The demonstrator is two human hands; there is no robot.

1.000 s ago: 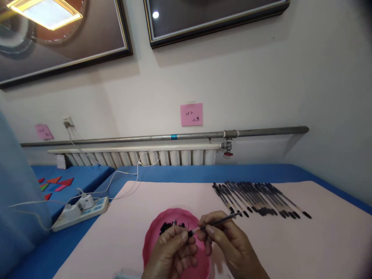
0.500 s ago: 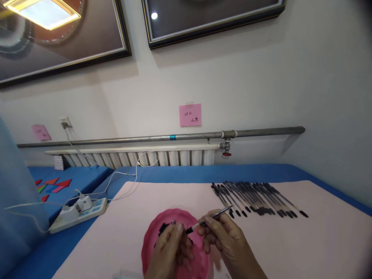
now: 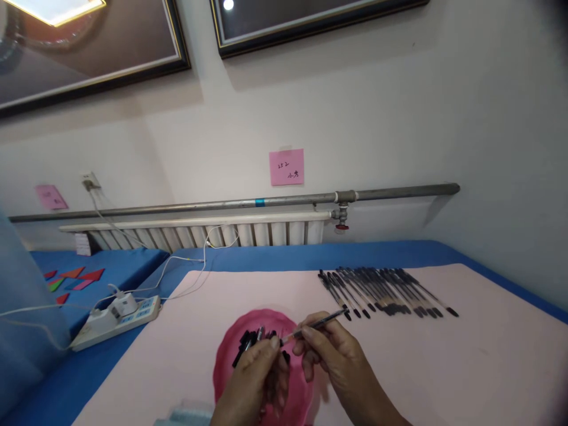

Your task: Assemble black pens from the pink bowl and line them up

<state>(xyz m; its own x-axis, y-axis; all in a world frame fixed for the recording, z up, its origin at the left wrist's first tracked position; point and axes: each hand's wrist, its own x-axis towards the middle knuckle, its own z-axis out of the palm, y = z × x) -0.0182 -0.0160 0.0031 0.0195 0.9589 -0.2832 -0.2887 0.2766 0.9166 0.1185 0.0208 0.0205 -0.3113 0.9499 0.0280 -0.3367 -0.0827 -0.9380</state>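
Note:
My right hand (image 3: 335, 355) holds a slim pen (image 3: 326, 320) with a clear barrel and dark upper part, slanting down to the left. At its lower end, my left hand (image 3: 255, 378) pinches a small black pen cap (image 3: 281, 342) between thumb and finger; the fingertips mostly hide it. Both hands are over a pink scalloped plate (image 3: 219, 355). Several black pen parts (image 3: 248, 340) lie in that plate, partly behind my left hand. To the right, a row of capped black pens (image 3: 381, 290) lies side by side on the pink sheet.
A pink sheet (image 3: 177, 337) covers the blue table (image 3: 266, 257). On the left are a power strip (image 3: 146, 310) with plugs and white cables, and coloured flat shapes (image 3: 82, 278) on another blue surface. A radiator (image 3: 248, 232) and pipe (image 3: 399, 193) run along the wall.
My left fingertips have closed onto the black cap at the pen's lower end, which showed more openly before. The view has tilted slightly downward, and more of the plate's contents shows.

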